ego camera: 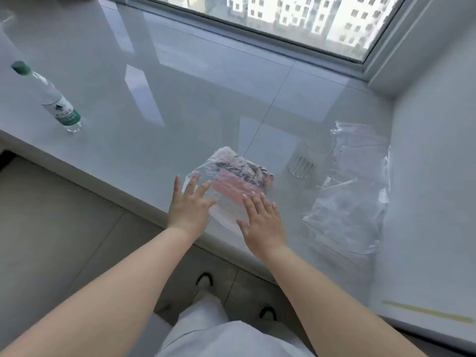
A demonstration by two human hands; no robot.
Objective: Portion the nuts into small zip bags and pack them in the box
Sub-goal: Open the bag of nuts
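Both hands, left [189, 204] and right [261, 217], lie flat with fingers spread on the limp, slippery bag [231, 181]; likely best pinched at its six-o'clock zip edge.

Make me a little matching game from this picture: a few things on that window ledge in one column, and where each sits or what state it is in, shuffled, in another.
Things
1. water bottle
2. glass cup
3. zip bag with reddish contents
4. heap of empty clear bags

Places or states
A. lying flat under both open hands, left hand and right hand
B. far left on the sill, green cap on
C. piled by the right wall
D. standing between the pressed bag and the pile

Pairs: 1-B, 2-D, 3-A, 4-C
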